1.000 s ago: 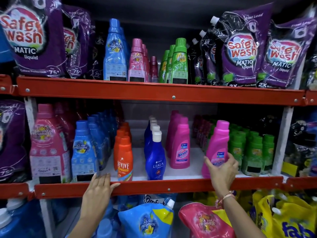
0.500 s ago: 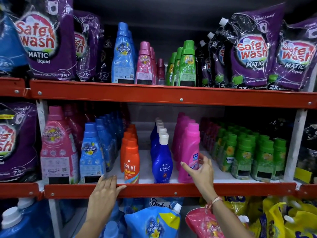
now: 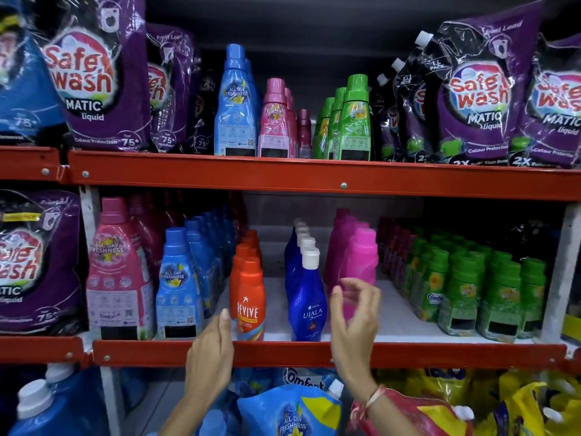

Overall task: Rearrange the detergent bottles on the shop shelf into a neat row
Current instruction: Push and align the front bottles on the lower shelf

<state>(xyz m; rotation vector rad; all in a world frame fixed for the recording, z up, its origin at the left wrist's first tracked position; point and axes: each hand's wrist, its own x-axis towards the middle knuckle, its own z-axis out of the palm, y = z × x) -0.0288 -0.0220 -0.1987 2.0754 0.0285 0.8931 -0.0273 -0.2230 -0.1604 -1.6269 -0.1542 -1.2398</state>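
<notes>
On the middle shelf [image 3: 408, 328] bottles stand in files running back: a large pink bottle [image 3: 118, 272], light blue bottles [image 3: 179, 281], orange Revive bottles [image 3: 248, 294], dark blue Ujala bottles [image 3: 306, 297], bright pink bottles [image 3: 361, 259] and green bottles [image 3: 465, 291]. My right hand [image 3: 355, 316] hovers open and blurred just in front of the front bright pink bottle, fingers apart, holding nothing. My left hand [image 3: 210, 360] rests over the shelf's red front rail [image 3: 283, 354], its fingers up beside the front Revive bottle, holding nothing.
The upper shelf [image 3: 314, 177] carries blue, pink and green bottles between purple Safe Wash pouches [image 3: 94, 77]. Below the rail lie blue, pink and yellow refill pouches [image 3: 292, 410] and blue jugs [image 3: 47, 404]. A white upright [image 3: 556, 278] bounds the bay on the right.
My right hand slid a bright pink bottle leftward into line with the other pink ones, then let go and drew back open. My left hand shifted right along the rail toward the Revive bottle.
</notes>
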